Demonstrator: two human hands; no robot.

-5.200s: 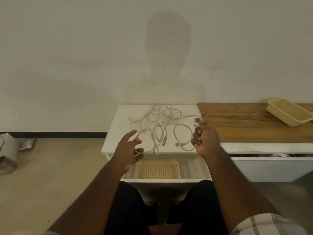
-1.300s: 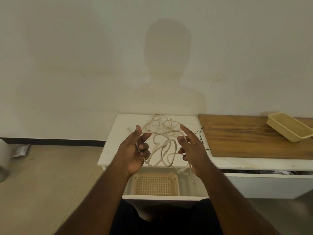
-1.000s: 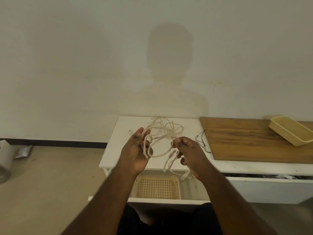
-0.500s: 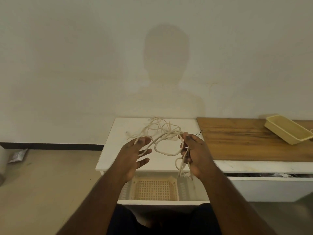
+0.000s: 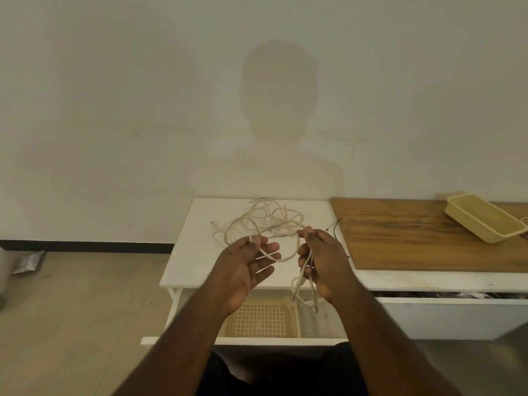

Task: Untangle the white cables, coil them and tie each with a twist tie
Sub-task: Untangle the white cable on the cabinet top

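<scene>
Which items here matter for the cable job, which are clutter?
Job: white cables, held by left hand and right hand; black twist ties on white table.
Clutter: yellow tray, lattice basket, wooden board.

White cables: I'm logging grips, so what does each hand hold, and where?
Right hand grips gathered white cables at the loop's right side; left hand pinches its left side.
</scene>
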